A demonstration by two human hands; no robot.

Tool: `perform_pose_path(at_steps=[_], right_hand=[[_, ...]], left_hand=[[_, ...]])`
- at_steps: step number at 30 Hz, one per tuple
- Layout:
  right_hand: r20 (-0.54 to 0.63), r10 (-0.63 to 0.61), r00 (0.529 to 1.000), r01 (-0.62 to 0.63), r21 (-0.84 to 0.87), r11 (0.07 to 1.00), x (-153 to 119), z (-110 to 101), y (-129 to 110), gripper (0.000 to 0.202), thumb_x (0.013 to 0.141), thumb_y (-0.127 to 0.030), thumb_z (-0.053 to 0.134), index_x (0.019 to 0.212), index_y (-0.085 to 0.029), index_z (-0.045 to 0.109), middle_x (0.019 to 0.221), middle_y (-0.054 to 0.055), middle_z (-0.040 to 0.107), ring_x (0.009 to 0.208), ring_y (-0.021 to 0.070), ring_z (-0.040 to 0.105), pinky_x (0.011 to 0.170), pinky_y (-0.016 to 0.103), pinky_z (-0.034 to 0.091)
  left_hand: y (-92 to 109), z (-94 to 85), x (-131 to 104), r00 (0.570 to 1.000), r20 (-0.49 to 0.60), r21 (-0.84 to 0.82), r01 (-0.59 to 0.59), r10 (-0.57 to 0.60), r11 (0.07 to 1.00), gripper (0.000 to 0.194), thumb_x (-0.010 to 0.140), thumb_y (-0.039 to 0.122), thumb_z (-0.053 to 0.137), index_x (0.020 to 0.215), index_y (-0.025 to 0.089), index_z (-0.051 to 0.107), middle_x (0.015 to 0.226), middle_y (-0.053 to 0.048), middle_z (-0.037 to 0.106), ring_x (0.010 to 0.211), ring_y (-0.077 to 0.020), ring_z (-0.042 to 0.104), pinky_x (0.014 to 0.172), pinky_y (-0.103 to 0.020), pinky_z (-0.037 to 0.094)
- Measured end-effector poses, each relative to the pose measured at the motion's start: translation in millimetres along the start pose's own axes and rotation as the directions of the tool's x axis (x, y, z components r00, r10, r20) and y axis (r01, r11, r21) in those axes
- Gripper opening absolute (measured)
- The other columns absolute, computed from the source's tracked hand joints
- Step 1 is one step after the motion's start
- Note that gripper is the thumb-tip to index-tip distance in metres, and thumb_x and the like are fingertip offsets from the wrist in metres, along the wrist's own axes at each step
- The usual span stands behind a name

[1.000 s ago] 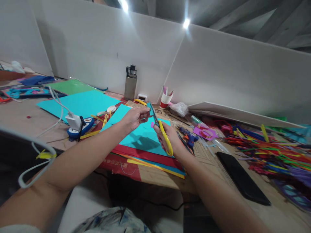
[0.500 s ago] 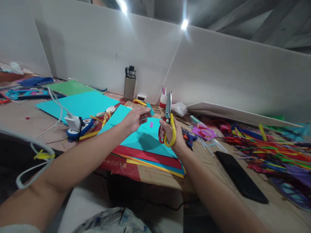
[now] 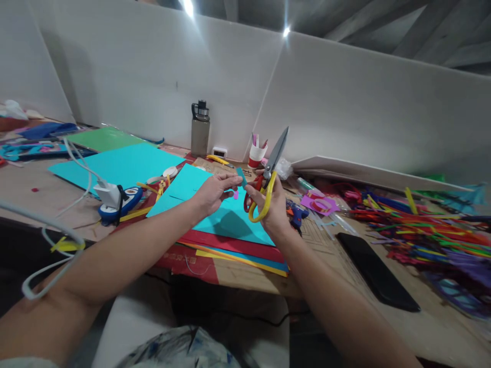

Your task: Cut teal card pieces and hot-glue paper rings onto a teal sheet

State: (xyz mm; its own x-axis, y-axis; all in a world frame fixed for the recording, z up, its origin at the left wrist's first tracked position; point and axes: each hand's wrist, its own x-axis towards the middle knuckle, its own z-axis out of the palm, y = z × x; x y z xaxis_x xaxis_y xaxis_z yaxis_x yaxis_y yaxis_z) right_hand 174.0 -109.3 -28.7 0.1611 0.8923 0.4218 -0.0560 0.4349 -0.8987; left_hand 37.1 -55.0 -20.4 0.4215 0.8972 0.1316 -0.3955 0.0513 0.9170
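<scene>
Above the paper stack (image 3: pixel 233 223), the left hand (image 3: pixel 213 193) pinches a small teal paper piece (image 3: pixel 242 177) between its fingertips, while the right hand (image 3: pixel 273 207) has its fingers closed around the scissors (image 3: pixel 275 155), blades pointing up. Both hands hide part of the stack. Behind it stand a water bottle (image 3: pixel 200 134) and a paper cup (image 3: pixel 257 155); to its left lies a turquoise sheet (image 3: pixel 126 159); to its right, a glue gun (image 3: pixel 297 214), then a black phone (image 3: pixel 378 271) and colorful craft strips (image 3: pixel 425 220).

Looking forward and down from the person's head, viewing the left hand (image 3: pixel 215 193) and right hand (image 3: pixel 273 205) from nearby, facing the pale panel (image 3: pixel 330 102) beyond the table (image 3: pixel 46 199).
</scene>
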Motion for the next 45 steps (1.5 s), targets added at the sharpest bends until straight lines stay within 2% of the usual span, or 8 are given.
perform_pose_path(at_steps=[6, 13, 18, 21, 28, 32, 41, 45], right_hand=[[0.0, 0.067, 0.998, -0.067, 0.03, 0.997, 1.0, 0.1, 8.0, 0.05, 0.07, -0.038, 0.072, 0.108, -0.027, 0.042, 0.078, -0.006, 0.056, 0.041, 0.0064, 0.049, 0.038, 0.022, 0.044], [-0.011, 0.069, 0.998, -0.068, 0.041, 0.997, 2.4, 0.0, 13.2, 0.056, 0.066, -0.039, 0.076, 0.109, -0.027, 0.042, 0.08, -0.006, 0.057, 0.043, 0.006, 0.05, 0.038, 0.021, 0.045], [-0.029, 0.078, 0.996, -0.077, 0.046, 0.996, 0.6, 1.0, 10.1, 0.056, 0.064, -0.037, 0.077, 0.107, -0.027, 0.043, 0.078, -0.007, 0.056, 0.042, 0.0058, 0.05, 0.039, 0.022, 0.046], [-0.033, 0.077, 0.996, -0.075, 0.064, 0.995, -0.5, 0.5, 10.5, 0.055, 0.063, -0.035, 0.077, 0.105, -0.026, 0.043, 0.077, -0.007, 0.056, 0.043, 0.0064, 0.051, 0.039, 0.022, 0.046], [-0.052, 0.113, 0.992, -0.111, 0.042, 0.993, -2.0, 1.7, 12.8, 0.048, 0.067, -0.032, 0.073, 0.105, -0.025, 0.044, 0.068, -0.009, 0.054, 0.042, 0.0073, 0.052, 0.039, 0.021, 0.046], [-0.078, 0.156, 0.985, -0.152, 0.061, 0.987, -2.6, 2.7, 12.6, 0.046, 0.067, -0.029, 0.072, 0.105, -0.024, 0.046, 0.07, -0.009, 0.055, 0.041, 0.007, 0.053, 0.037, 0.02, 0.046], [-0.017, 0.126, 0.992, -0.125, 0.061, 0.99, -2.7, -2.4, 18.7, 0.056, 0.061, -0.032, 0.08, 0.105, -0.025, 0.046, 0.073, -0.008, 0.056, 0.037, 0.0072, 0.05, 0.032, 0.022, 0.042], [-0.036, 0.09, 0.995, -0.087, 0.074, 0.993, -2.8, -0.2, 12.2, 0.056, 0.064, -0.033, 0.079, 0.107, -0.027, 0.044, 0.076, -0.007, 0.055, 0.042, 0.0067, 0.05, 0.036, 0.021, 0.043]], left_hand=[[-3.4, 2.4, -1.5, 0.98, -0.052, 0.214, -0.176, 0.191, 0.961, 0.016, 0.065, 0.029, 0.076, 0.068, 0.016, 0.067, 0.066, 0.002, 0.06, 0.062, -0.0091, 0.05, 0.062, -0.023, 0.04], [1.6, 4.1, -10.7, 0.9, -0.003, 0.57, -0.356, 0.435, 0.741, 0.003, 0.07, 0.023, 0.073, 0.072, 0.022, 0.073, 0.076, -0.001, 0.068, 0.077, -0.015, 0.057, 0.076, -0.025, 0.043], [1.6, 2.7, -11.1, 0.857, 0.074, 0.65, -0.43, 0.511, 0.627, 0.004, 0.074, 0.024, 0.07, 0.074, 0.022, 0.073, 0.078, -0.002, 0.068, 0.077, -0.015, 0.057, 0.076, -0.025, 0.042], [-0.7, 2.3, -7.8, 0.884, 0.057, 0.584, -0.407, 0.464, 0.703, 0.006, 0.073, 0.026, 0.07, 0.075, 0.021, 0.071, 0.077, -0.001, 0.067, 0.074, -0.0139, 0.057, 0.072, -0.025, 0.043], [-8.1, 2.3, -0.8, 0.986, 0.03, 0.192, -0.169, 0.167, 0.967, 0.018, 0.068, 0.031, 0.074, 0.073, 0.016, 0.065, 0.064, 0.003, 0.057, 0.058, -0.0076, 0.048, 0.058, -0.022, 0.039], [-8.1, 3.0, -0.2, 0.995, 0.045, 0.109, -0.098, 0.093, 0.989, 0.022, 0.066, 0.031, 0.077, 0.074, 0.014, 0.065, 0.066, 0.003, 0.057, 0.056, -0.0056, 0.048, 0.056, -0.021, 0.038], [-0.3, -0.8, 0.3, 0.98, 0.046, 0.307, -0.198, 0.193, 0.931, 0.025, 0.068, 0.034, 0.077, 0.072, 0.013, 0.064, 0.06, 0.002, 0.059, 0.055, -0.0079, 0.052, 0.056, -0.022, 0.041], [0.5, -2.2, 3.7, 0.996, -0.056, 0.108, -0.069, 0.076, 0.992, 0.016, 0.071, 0.023, 0.075, 0.073, 0.012, 0.063, 0.061, 0.001, 0.061, 0.056, -0.0084, 0.058, 0.057, -0.022, 0.045]])
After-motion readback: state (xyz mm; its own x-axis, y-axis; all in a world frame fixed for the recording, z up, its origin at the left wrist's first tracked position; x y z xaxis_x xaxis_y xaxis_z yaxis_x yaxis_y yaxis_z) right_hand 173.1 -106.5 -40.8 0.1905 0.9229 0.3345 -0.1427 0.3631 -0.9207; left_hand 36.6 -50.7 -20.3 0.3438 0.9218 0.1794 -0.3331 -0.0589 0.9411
